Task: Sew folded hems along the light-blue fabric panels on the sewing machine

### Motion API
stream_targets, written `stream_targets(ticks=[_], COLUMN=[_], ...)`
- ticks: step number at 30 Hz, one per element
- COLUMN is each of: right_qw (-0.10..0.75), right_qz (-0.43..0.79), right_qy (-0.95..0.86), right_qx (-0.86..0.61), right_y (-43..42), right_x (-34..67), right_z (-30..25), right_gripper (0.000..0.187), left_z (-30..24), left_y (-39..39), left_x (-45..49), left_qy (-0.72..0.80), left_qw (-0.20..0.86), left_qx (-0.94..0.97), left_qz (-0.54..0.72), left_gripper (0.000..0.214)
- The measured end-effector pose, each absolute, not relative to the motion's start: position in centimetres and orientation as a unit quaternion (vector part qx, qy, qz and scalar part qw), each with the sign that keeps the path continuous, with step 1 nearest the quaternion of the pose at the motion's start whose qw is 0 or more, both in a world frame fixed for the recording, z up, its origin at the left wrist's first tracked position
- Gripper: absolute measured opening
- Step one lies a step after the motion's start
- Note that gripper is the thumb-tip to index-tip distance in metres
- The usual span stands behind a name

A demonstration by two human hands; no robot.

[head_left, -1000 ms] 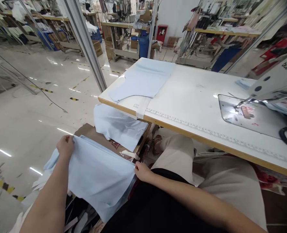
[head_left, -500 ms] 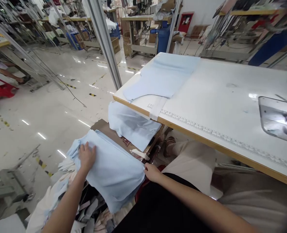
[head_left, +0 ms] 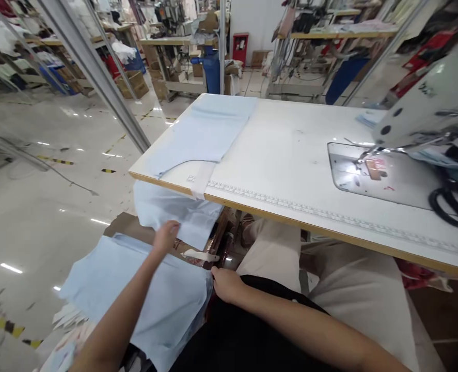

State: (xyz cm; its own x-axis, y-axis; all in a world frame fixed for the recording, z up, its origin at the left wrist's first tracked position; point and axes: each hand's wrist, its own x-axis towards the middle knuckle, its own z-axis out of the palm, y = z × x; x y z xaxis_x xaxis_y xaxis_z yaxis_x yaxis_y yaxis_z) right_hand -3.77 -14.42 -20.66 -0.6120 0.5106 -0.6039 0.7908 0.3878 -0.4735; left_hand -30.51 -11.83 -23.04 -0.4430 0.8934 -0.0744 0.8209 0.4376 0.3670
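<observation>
Change: left hand (head_left: pixel 166 236) has lifted off the pale blue fabric (head_left: pixel 174 302).
Hands: left loosely open; right hand (head_left: pixel 226 285) curled at fabric's edge, pinch unclear.
Room: white counter (head_left: pixel 290 134), sewing machine (head_left: pixel 418 108).

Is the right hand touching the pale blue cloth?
Touching: the head view shows the right hand, fingertips on the edge of the pale blue cloth.
</observation>
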Motion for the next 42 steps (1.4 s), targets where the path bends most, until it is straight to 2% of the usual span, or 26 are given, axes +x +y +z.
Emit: stream_targets(ticks=[3,6,16,26,32,38,42], right_qw=[0.148,0.120,0.092,0.096,0.102,0.112,0.114], right_qz=[-0.380,-0.383,-0.417,-0.435,-0.448,-0.453,-0.452], right_qy=[0.822,0.825,0.813,0.807,0.799,0.796,0.793], right_qx=[0.397,0.398,0.396,0.387,0.387,0.386,0.393], right_y=[-13.7,-12.9,-11.6,-11.2,-10.9,-10.9,-10.8], right_x=[-1.8,-0.5,-0.2,-0.2,-0.2,-0.5,-0.6], right_z=[-19.9,-19.5,-20.0,-20.4,-20.1,-20.0,-20.2], right_gripper=[0.023,0.021,0.020,0.019,0.019,0.018,0.018], left_z=[-26.8,-27.9,-26.1,-25.6,-25.4,-25.8,-26.7], left_y=[-7.2,-4.9,-3.8,-7.8,-8.8,-4.1,-1.7], left_x=[-23.5,-21.1,-24.2,-25.2,-26.2,-26.7,-26.4], left_qy=[0.787,0.772,0.748,0.716,0.717,0.728,0.710], left_qw=[0.184,0.206,0.281,0.289,0.274,0.214,0.211], left_qx=[0.578,0.596,0.599,0.624,0.633,0.650,0.672], left_qz=[0.111,0.080,-0.050,-0.116,-0.099,-0.046,-0.025], left_gripper=[0.029,0.031,0.030,0.029,0.031,0.031,0.030])
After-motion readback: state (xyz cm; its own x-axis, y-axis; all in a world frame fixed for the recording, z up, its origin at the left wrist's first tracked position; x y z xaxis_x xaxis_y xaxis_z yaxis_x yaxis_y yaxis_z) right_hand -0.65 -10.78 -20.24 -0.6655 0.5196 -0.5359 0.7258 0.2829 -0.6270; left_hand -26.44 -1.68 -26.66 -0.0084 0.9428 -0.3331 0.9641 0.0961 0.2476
